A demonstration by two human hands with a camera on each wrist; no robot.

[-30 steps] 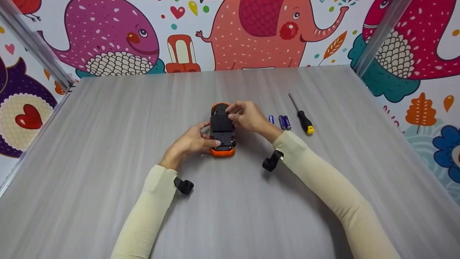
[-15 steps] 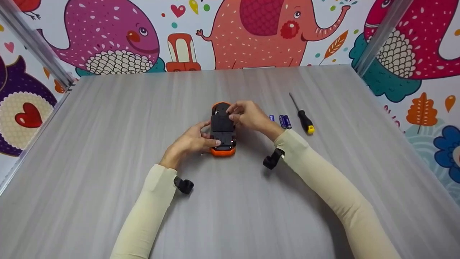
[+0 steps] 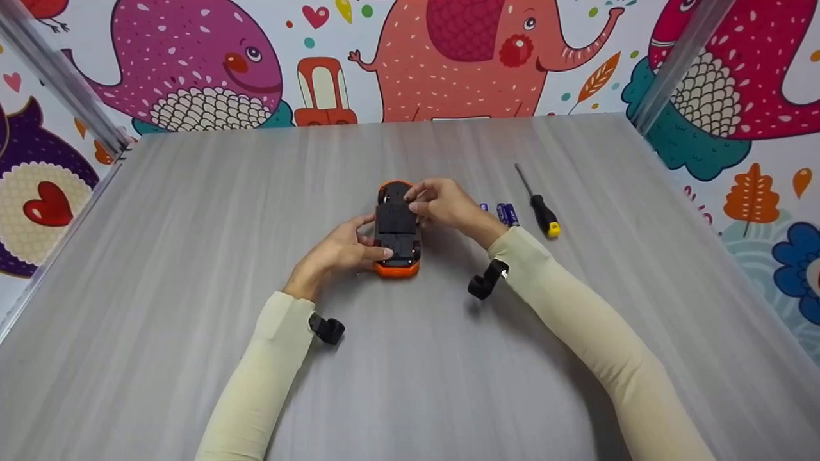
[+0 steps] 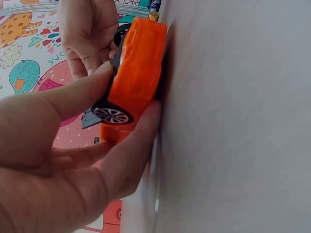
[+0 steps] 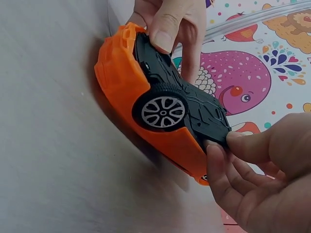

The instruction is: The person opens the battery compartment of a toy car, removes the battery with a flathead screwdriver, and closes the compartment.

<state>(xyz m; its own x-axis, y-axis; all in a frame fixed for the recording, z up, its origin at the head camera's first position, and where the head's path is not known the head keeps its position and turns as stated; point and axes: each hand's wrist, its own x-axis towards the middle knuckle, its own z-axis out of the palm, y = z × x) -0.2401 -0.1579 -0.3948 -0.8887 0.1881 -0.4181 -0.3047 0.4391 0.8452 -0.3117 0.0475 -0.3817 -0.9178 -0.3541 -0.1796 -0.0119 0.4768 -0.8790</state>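
An orange toy car lies upside down at the middle of the table, its black underside facing up. My left hand grips its near end, thumb on the underside and fingers along the side. A wheel shows between the two hands in the right wrist view. Near the far right of the underside, my right hand pinches the edge of a rectangular black battery cover between thumb and index finger. Part of that edge is hidden by the fingertips. In the left wrist view the car's orange side stands close to the tabletop.
Right of the car lie a pair of blue batteries and another blue battery, partly behind the right wrist. Farther right is a screwdriver with a black and yellow handle. Printed panels border the grey table.
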